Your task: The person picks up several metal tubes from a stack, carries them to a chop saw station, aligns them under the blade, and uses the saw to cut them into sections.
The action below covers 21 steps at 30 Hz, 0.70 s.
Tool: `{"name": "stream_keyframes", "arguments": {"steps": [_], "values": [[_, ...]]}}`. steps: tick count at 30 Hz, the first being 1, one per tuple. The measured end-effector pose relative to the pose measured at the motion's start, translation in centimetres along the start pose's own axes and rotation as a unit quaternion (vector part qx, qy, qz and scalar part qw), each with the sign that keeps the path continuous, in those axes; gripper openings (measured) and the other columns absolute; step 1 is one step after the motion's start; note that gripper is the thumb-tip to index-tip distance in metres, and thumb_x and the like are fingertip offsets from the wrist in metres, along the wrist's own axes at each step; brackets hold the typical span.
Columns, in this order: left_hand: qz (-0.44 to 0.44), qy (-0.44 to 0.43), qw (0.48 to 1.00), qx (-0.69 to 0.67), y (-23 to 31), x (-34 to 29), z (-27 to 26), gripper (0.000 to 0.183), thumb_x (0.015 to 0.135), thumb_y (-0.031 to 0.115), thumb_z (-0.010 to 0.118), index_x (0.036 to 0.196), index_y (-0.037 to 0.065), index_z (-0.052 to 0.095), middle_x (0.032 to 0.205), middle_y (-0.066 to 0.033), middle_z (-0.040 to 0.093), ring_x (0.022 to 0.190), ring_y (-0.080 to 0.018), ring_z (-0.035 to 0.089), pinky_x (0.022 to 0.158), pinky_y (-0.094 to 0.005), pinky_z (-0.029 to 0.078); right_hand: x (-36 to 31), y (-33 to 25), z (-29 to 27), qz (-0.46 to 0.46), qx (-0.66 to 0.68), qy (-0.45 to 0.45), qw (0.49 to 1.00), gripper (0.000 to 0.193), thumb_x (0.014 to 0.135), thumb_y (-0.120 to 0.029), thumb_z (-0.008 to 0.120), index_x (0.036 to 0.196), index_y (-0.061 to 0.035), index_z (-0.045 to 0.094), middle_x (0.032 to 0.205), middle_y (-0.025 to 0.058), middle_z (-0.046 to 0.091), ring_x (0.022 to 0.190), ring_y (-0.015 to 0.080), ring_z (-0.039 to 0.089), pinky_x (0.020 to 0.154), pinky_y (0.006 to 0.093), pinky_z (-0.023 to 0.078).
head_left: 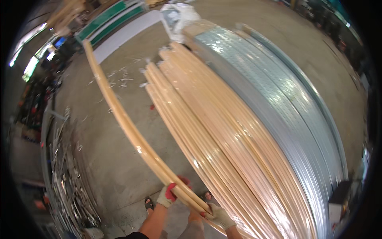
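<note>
Left hand (166,195) and right hand (219,216), red-and-white gloved, grip long glossy tan bars (137,140) beside plastic-wrapped tan bar stack's (227,131) left edge.

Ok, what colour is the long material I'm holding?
The long material is glossy yellowish tan; it shows best in the head view.

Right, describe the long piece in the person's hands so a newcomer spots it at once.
Find the broad tan stack left of the silvery metal stack. Left of that, past a gap, a long tan piece runs up toward the green panel. Unlike its neighbours, it is held by the gloved left hand and right hand.
</note>
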State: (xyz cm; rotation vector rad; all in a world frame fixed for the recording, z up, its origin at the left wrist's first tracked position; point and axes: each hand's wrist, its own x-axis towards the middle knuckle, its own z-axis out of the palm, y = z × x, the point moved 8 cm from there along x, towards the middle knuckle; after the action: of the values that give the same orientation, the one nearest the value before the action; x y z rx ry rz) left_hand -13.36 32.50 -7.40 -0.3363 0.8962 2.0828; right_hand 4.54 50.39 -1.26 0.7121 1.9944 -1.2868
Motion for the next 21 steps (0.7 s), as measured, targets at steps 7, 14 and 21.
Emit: {"name": "stream_keyframes", "arguments": {"steps": [7,14,21], "values": [[-0.005,-0.16,0.978,-0.131,7.0,-9.2,4.1,0.061,0.082,0.029,0.078,0.137,0.016,0.056,0.122,-0.0064,0.064,0.121,-0.0282,0.06,0.115,-0.0533,0.044,-15.7,3.2,2.3,-0.181,0.434,0.317,0.824,0.06,0.096,-0.012,0.07,0.151,-0.002,0.048,0.147,0.0142,0.058,0.126,0.0193,0.059,0.103,0.0359,0.049],[-0.002,-0.229,0.968,-0.099,19.2,-18.1,3.8,0.048,0.087,0.053,0.062,0.11,0.011,0.069,0.109,-0.0132,0.07,0.106,-0.0261,0.065,0.091,-0.0448,0.054,-45.4,29.2,19.1,0.356,0.269,0.739,0.505,0.08,0.086,-0.04,0.082,0.14,0.0084,0.05,0.135,0.0245,0.061,0.126,0.0369,0.059,0.105,0.0434,0.048],[0.185,-0.274,0.942,0.06,33.2,-32.6,2.4,0.046,0.095,0.04,0.055,0.116,-0.001,0.059,0.102,-0.0149,0.063,0.1,-0.0284,0.064,0.094,-0.0496,0.054,-36.9,29.6,28.1,-0.265,0.806,0.515,0.12,0.078,0.09,-0.055,0.07,0.136,0.0055,0.055,0.12,0.0212,0.069,0.109,0.0395,0.067,0.103,0.0495,0.053]]}}
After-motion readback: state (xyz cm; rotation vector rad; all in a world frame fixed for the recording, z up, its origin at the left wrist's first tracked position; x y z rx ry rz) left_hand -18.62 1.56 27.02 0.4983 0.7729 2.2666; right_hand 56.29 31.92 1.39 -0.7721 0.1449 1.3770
